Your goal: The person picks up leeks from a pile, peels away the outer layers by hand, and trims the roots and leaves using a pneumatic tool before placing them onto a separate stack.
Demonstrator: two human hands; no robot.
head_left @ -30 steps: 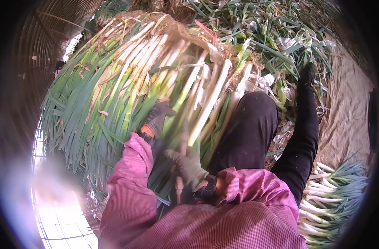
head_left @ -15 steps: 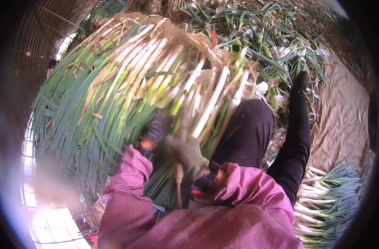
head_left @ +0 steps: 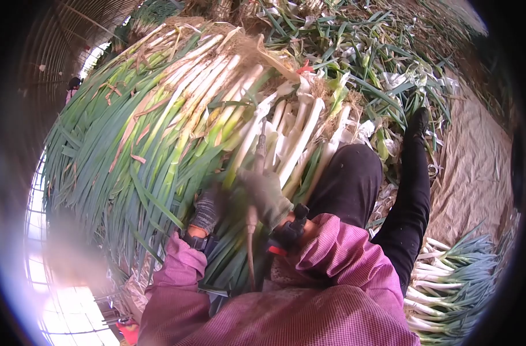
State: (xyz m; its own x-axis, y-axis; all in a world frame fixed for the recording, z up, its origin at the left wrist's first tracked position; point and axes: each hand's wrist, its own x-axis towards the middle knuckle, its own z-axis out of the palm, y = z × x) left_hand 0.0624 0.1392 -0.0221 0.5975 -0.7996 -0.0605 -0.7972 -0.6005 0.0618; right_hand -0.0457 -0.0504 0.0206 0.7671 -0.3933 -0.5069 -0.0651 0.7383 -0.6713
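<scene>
My right hand (head_left: 267, 195), in a dirty light glove, is wrapped round a thin tool (head_left: 252, 222) with a hose at its lower end and a narrow tip pointing up. My left hand (head_left: 208, 210), in a dark grey glove, lies just left of it among green leaves; its fingers are smeared by motion. A large pile of long green onions (head_left: 159, 127) stretches up and left, roots at the top and leaves hanging down. Several thick white stalks (head_left: 300, 141) lie above and right of my right hand, beside my knee.
My dark-trousered legs (head_left: 349, 179) extend up and right. Leaf scraps (head_left: 366, 69) cover the ground at the top. Brown sheeting (head_left: 470, 161) lies at the right, above a row of cleaned onions (head_left: 447, 288). Another person (head_left: 72, 89) is far off at the upper left.
My left hand has moved slightly down and left. The tool and my right hand have shifted slightly. The view has also moved a little.
</scene>
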